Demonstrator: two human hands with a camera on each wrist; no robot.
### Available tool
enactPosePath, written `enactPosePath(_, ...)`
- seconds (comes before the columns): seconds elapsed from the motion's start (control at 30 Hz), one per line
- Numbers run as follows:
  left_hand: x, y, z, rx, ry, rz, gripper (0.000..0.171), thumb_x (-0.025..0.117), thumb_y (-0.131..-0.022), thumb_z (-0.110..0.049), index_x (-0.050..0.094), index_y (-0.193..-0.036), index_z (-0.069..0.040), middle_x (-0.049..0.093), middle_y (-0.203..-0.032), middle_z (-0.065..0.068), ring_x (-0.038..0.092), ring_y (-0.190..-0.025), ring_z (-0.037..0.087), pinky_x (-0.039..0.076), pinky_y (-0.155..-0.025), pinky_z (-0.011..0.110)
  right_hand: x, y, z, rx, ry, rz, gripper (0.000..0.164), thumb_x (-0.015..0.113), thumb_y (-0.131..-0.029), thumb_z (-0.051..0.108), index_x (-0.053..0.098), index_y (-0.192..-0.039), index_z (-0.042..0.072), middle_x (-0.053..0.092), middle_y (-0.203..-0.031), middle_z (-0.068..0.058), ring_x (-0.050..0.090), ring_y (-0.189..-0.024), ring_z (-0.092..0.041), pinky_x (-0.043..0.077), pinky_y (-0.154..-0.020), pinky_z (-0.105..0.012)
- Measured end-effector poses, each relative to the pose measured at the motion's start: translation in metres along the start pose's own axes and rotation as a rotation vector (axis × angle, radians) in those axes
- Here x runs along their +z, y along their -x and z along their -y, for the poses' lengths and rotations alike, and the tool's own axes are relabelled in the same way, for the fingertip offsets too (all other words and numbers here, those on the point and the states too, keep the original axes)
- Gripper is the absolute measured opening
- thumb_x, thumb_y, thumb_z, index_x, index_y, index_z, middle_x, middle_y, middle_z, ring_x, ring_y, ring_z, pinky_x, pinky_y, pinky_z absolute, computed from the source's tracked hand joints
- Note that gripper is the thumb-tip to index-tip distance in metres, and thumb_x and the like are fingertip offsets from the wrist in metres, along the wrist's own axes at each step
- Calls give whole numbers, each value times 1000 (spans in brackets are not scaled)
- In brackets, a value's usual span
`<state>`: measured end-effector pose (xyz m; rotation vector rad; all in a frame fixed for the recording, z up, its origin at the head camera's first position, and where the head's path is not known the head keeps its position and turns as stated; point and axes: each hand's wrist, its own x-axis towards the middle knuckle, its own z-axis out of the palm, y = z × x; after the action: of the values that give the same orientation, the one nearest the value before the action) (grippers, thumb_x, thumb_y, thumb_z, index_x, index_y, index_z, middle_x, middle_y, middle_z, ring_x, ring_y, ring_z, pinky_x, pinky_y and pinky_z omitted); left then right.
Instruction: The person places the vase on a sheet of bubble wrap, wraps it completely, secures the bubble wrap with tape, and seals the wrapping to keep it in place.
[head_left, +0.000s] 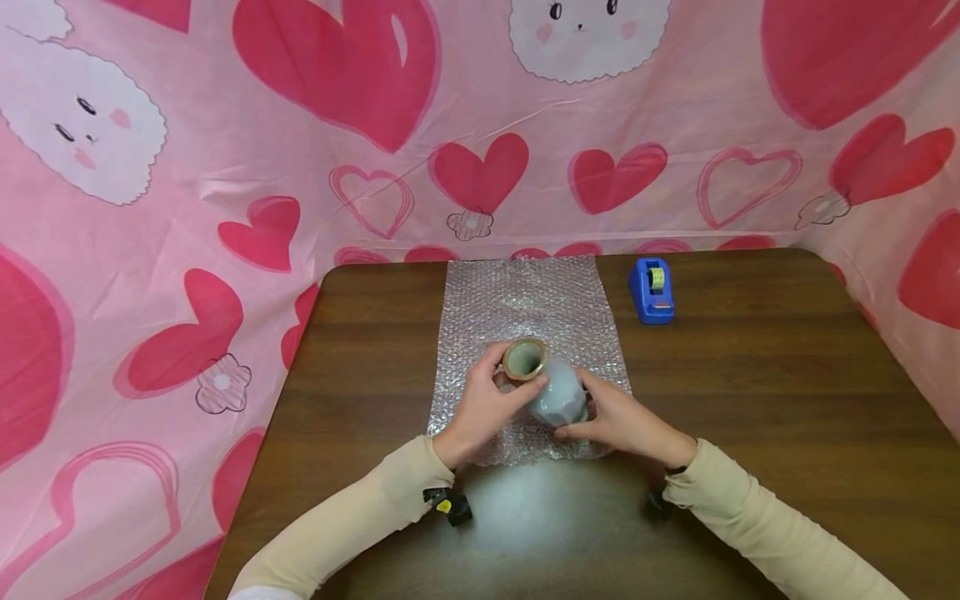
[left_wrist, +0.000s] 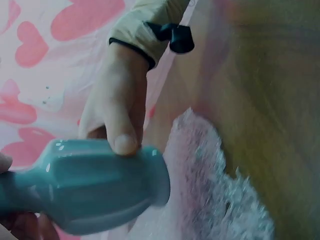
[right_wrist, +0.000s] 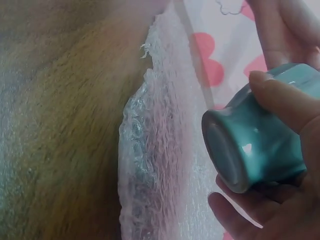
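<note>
A pale blue-green glazed vase [head_left: 558, 398] with a brown-rimmed flared mouth is held tilted above a sheet of bubble wrap [head_left: 525, 296]. My left hand [head_left: 486, 406] grips it round the neck, thumb along the near side. Around the lower body curl the thumb and fingers of my right hand [head_left: 622, 419]. In the left wrist view the vase [left_wrist: 100, 187] lies sideways, its faceted body in plain sight and the left fingers partly cut off at the edge. The flat base of the vase [right_wrist: 226, 150] faces the camera in the right wrist view.
On the brown wooden table [head_left: 757, 375], a blue tape dispenser [head_left: 652, 292] stands to the right of the bubble wrap, toward the back. A pink cloth with hearts [head_left: 480, 175] hangs behind the table and along its sides.
</note>
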<state>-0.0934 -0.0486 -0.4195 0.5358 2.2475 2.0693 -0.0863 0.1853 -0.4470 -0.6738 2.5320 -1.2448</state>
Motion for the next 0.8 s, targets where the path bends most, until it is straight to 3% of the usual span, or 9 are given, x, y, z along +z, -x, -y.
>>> enactPosePath(0.17,-13,-4,1,-35,-62,29,63,80,-91,-12,47,-145,-9,59,-133,14,63,-118,25,55,-97,34,-1,2,-1,-1,43,-30,80,89,-84,30,48,-147,1,66,-129,-14,66,-112,-27,57,-90,-46)
enactPosePath(0.3,-27,-6,-1,-10,-189,62,79,83,-88,-14,37,-152,-11,58,-134,14,64,-110,25,56,-90,38,-3,5,-1,1,109,-54,81,90,-82,34,51,-145,1,68,-125,-13,66,-106,-24,57,-86,-42)
enactPosePath(0.5,-45,-11,-11,165,-443,99,92,92,-80,-18,38,-154,-11,56,-135,13,61,-113,29,54,-93,53,-8,7,3,0,244,-86,82,90,-80,38,55,-143,0,69,-125,-14,67,-102,-24,56,-83,-42)
enactPosePath(0.63,-50,-14,-16,302,-675,177,84,93,-79,-27,49,-147,-7,60,-130,11,61,-115,28,53,-95,51,-12,6,6,-21,324,-94,79,91,-78,40,60,-138,-1,70,-122,-14,66,-98,-22,55,-79,-42)
enactPosePath(0.7,-51,-14,-16,341,-811,220,76,93,-80,-32,56,-142,-8,63,-127,10,60,-115,27,51,-93,50,-13,6,6,-37,364,-91,80,92,-77,41,61,-136,-3,70,-122,-16,67,-98,-24,55,-79,-43)
enactPosePath(0.8,-51,-11,-16,349,-992,281,64,90,-81,-39,64,-134,-12,66,-125,7,59,-114,27,46,-90,51,-12,4,7,-66,414,-83,81,92,-75,43,62,-135,-4,70,-123,-18,68,-101,-28,56,-81,-46)
